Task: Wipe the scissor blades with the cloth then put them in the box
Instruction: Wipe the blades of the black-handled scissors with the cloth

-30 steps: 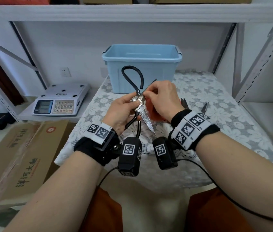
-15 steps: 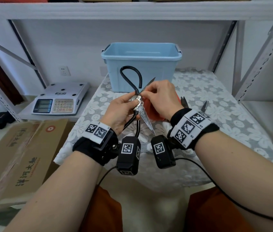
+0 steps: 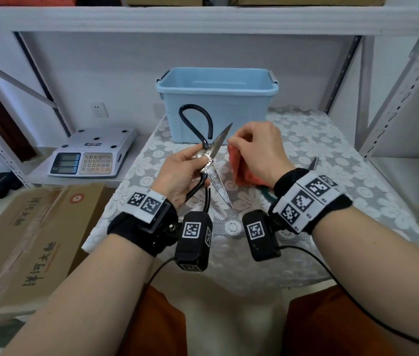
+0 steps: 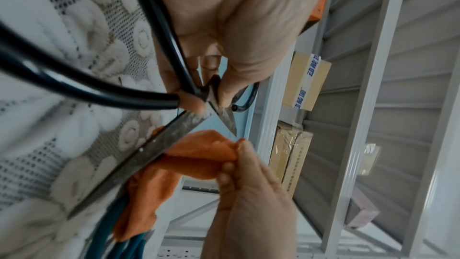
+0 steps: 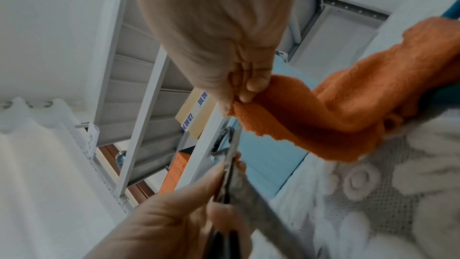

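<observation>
My left hand (image 3: 190, 164) grips black-handled scissors (image 3: 217, 185) at the pivot, above the lace-covered table (image 3: 331, 155). The blades are spread wide, one pointing up toward the light blue box (image 3: 216, 109), the other down toward me. In the left wrist view the lower blade (image 4: 154, 149) looks dull and spotted. My right hand (image 3: 241, 147) pinches an orange cloth (image 3: 239, 170) just right of the blades, without touching them. In the right wrist view the cloth (image 5: 336, 109) hangs from my fingertips (image 5: 245, 94) down to the table. The box stands open at the back.
Blade tips of another pair of scissors (image 3: 312, 163) lie on the table to the right, and a teal handle (image 3: 266, 195) shows under the cloth. A weighing scale (image 3: 92, 152) sits on a low shelf at left, a cardboard carton (image 3: 23, 240) below it. Shelf uprights (image 3: 395, 98) flank the table.
My right hand has drawn the cloth to the right, off the blades, leaving both blades bare. My left hand keeps its hold on the scissors at the pivot.
</observation>
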